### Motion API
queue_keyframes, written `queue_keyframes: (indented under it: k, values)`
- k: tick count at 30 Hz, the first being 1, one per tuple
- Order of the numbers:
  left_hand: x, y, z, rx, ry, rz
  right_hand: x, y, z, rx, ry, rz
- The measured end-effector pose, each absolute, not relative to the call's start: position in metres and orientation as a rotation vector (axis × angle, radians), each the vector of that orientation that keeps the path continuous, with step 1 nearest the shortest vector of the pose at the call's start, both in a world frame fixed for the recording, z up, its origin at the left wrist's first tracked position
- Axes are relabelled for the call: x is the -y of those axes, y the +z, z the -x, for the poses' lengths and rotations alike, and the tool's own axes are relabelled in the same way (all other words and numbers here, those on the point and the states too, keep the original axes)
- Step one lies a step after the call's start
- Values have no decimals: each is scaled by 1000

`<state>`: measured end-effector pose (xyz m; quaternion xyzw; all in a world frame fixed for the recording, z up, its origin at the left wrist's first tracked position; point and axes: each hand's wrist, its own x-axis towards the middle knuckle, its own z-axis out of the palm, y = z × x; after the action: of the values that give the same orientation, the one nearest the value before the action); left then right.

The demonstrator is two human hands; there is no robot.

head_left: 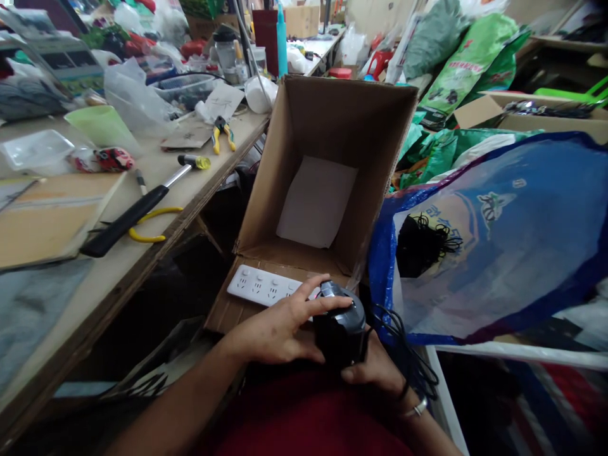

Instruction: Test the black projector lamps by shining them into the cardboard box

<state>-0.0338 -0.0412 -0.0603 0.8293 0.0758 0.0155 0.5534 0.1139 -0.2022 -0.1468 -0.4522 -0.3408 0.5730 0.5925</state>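
Both my hands hold a small black and grey device (341, 326) close to my body, low in the head view. My left hand (280, 329) wraps its left side, fingers curled over the grey top. My right hand (375, 367) grips it from below and behind, mostly hidden. A black cord (403, 342) trails from the device to the right. Just beyond it a white power strip (266, 286) lies on the front flap of an open cardboard box (332, 126), which has a white sheet (317, 201) at its bottom.
A wooden workbench (142, 215) runs along the left with a hammer (137, 209), yellow pliers (222, 133), a green cup (102, 125) and clutter. A large blue plastic bag (513, 240) sits right of the box. Green sacks (470, 57) pile behind.
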Motion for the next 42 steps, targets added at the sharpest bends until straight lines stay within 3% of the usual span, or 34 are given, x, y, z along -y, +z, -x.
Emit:
queue_keyframes:
  k: [10,17,23,34,42]
  values:
    - [46,-60,33,-27,407,-2239,207,-144,-122,791,1326,1162]
    - [65,-63,40,-165,877,-2281,208,-124,-123,769,1320,1093]
    - [63,-62,43,-1,619,-2194,210,-134,-120,826,1273,1199]
    - [75,-68,54,0,864,-2268,210,-124,-123,817,1304,1179]
    - [64,-54,48,117,397,-2318,213,-124,-121,747,1507,1049]
